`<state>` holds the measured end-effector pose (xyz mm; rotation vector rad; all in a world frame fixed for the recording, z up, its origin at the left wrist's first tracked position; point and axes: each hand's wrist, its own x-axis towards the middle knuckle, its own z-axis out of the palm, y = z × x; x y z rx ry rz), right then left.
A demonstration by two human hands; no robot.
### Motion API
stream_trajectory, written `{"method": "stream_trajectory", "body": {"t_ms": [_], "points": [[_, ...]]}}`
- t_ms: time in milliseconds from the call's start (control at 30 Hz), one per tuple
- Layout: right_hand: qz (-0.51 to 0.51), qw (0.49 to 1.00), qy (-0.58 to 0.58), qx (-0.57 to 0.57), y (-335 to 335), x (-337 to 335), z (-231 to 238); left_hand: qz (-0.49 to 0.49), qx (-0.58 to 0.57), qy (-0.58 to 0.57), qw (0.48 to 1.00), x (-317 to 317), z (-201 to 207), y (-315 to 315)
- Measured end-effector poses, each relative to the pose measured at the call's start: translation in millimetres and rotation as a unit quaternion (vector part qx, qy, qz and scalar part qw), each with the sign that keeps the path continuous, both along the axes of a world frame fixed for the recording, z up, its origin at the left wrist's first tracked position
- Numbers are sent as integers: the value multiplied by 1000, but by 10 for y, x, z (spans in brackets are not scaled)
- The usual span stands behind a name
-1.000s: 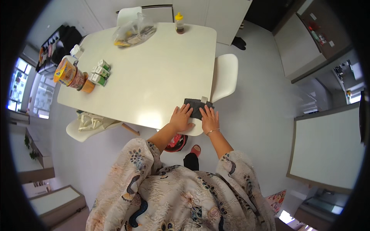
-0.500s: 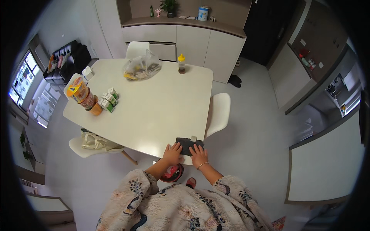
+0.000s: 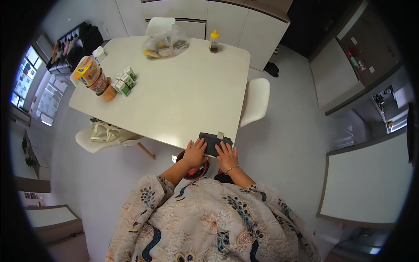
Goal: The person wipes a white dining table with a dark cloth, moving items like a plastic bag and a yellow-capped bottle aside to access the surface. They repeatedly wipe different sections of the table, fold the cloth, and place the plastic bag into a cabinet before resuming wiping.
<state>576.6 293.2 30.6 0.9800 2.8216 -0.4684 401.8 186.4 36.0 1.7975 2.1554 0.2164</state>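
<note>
Dark flat item point(image 3: 212, 142): on the worktop point(image 3: 183, 91), near right corner, its near part covered (cloth or pouch, hard to say).
Left hand point(image 3: 195, 154): palm down, fingers outstretched.
Right hand point(image 3: 226, 158): likewise spread, clasping nothing.

Floor point(image 3: 288, 131): pale grey, glossy. Window point(image 3: 26, 74): between nine and ten o'clock, bright daylight. Sofa point(image 3: 85, 41): black, ten. Chairs point(image 3: 256, 102): white, at nine, eleven and two. Cabinets point(image 3: 225, 24): white, twelve. Door point(image 3: 318, 32): dark, between one and two. Table point(image 3: 183, 91): white, centre toward eleven.
</note>
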Motion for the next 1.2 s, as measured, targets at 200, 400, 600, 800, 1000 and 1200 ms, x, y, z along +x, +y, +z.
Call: {"method": "stream_trajectory", "body": {"t_ms": [200,400,600,800,1000,1200], "points": [[9,1000,2,27,649,-264,-20,33,8,7,999,-228,-51,668],[15,999,-45,3,1739,-693,147,74,0,5,997,-486,8,1735],[9,998,-56,-8,2948,-1049,212,109,-5,1,994,-763,31,3027],[48,998,-45,4,3761,-1395,158,146,14,26,989,-1016,55,3578],[134,990,-38,-21,3582,-1942,193,235,-15,32,971,-1371,98,3115],[287,957,-14,-34,2899,-2638,186,358,-65,33,931,-1629,240,2083]]}}
